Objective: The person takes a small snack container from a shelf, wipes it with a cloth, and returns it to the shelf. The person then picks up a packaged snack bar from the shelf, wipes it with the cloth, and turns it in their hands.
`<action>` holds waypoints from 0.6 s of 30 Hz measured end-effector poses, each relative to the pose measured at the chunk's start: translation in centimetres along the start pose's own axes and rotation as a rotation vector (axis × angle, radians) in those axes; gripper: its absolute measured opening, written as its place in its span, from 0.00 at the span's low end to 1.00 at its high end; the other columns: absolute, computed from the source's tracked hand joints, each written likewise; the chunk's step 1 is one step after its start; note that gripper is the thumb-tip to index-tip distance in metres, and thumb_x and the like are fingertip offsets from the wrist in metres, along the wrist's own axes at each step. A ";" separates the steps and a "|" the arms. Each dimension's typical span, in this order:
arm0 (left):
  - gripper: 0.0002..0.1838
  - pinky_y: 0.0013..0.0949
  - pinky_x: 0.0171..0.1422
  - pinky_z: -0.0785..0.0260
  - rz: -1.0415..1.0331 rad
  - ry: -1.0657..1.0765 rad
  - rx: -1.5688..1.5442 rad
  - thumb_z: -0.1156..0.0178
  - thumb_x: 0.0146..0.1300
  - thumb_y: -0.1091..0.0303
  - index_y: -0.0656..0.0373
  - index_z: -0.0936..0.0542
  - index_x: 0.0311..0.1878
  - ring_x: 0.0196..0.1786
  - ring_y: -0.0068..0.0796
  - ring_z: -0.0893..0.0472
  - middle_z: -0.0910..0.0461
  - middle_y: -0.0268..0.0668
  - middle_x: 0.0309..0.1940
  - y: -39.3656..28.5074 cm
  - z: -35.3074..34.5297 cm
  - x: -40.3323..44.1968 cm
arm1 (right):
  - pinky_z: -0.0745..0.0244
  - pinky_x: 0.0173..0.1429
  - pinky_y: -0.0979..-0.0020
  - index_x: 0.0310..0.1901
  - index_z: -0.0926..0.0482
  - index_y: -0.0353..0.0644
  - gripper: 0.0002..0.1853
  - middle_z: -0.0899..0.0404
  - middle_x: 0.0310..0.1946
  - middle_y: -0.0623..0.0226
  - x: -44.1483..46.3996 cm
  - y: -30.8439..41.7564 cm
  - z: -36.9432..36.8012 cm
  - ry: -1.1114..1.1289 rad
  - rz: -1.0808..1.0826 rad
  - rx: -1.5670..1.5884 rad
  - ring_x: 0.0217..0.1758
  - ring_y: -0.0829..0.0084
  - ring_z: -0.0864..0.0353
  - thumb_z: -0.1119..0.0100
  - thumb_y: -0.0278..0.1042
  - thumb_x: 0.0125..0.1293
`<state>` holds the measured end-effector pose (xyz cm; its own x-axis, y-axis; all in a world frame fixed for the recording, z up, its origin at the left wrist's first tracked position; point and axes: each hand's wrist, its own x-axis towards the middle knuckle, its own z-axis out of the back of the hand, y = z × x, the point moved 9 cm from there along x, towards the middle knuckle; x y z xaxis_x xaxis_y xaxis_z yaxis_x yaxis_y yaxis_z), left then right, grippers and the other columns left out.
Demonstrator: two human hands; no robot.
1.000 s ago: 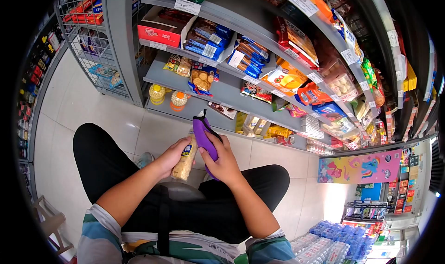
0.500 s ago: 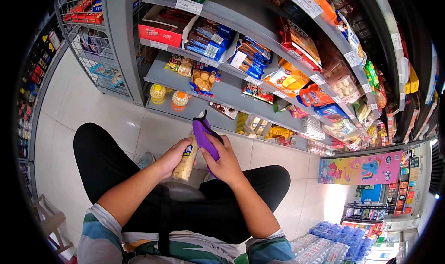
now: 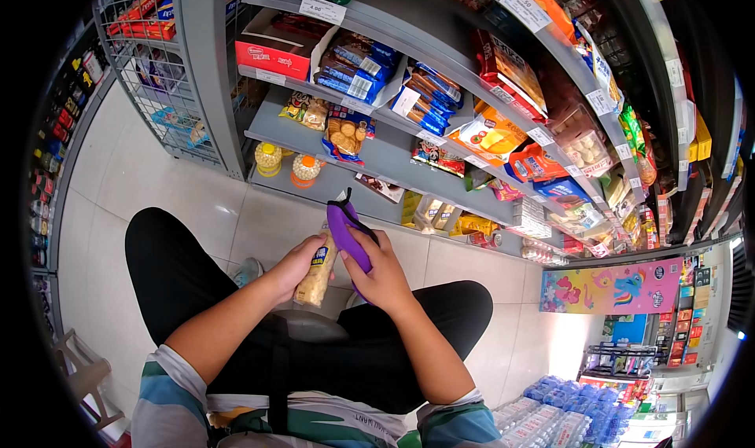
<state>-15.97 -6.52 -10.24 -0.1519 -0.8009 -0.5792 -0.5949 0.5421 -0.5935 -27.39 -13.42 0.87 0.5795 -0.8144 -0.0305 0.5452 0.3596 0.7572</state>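
Note:
My left hand (image 3: 296, 269) is wrapped round a long clear snack packet (image 3: 316, 278) with pale contents and a blue-and-yellow label, held upright above my lap. Against the packet's right side, my right hand (image 3: 382, 275) grips a purple cloth (image 3: 351, 240) with black edging. The cloth is folded over and its top sticks up past both hands. Fingers of the right hand are partly hidden behind the cloth.
In front stands a grey shelf (image 3: 303, 137) with biscuit packs (image 3: 346, 136), blue wafer bars (image 3: 358, 63) and two orange-lidded jars (image 3: 305, 170). Bottled water packs (image 3: 543, 420) are stacked at the lower right. A chair (image 3: 85, 373) is at the left.

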 end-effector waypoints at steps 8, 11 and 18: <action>0.22 0.34 0.36 0.21 -0.008 -0.005 -0.019 0.54 0.80 0.46 0.54 0.25 0.57 0.34 0.29 0.16 0.19 0.35 0.38 0.2 0.0 0.1 | 0.22 0.60 0.59 0.68 0.26 0.40 0.26 0.25 0.55 0.48 0.1 -0.2 -0.4 0.031 -0.002 -0.008 0.55 0.49 0.18 0.35 0.39 0.72; 0.21 0.34 0.35 0.22 -0.009 -0.015 -0.033 0.54 0.80 0.46 0.54 0.25 0.57 0.34 0.29 0.16 0.19 0.35 0.38 0.2 0.1 0.2 | 0.23 0.60 0.59 0.68 0.27 0.38 0.27 0.25 0.54 0.49 0.1 -0.3 -0.7 0.036 -0.015 0.007 0.55 0.50 0.19 0.35 0.39 0.72; 0.22 0.34 0.35 0.22 -0.016 -0.015 -0.028 0.53 0.80 0.44 0.53 0.25 0.57 0.34 0.28 0.16 0.19 0.34 0.38 0.1 0.0 0.2 | 0.24 0.61 0.59 0.67 0.27 0.38 0.25 0.25 0.54 0.49 0.2 0.0 -0.7 0.028 0.013 0.013 0.55 0.50 0.19 0.35 0.38 0.73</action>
<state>-16.02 -6.61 -10.45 -0.1304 -0.8054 -0.5783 -0.6192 0.5217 -0.5869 -26.91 -13.25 0.42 0.6031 -0.7967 -0.0389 0.5299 0.3638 0.7661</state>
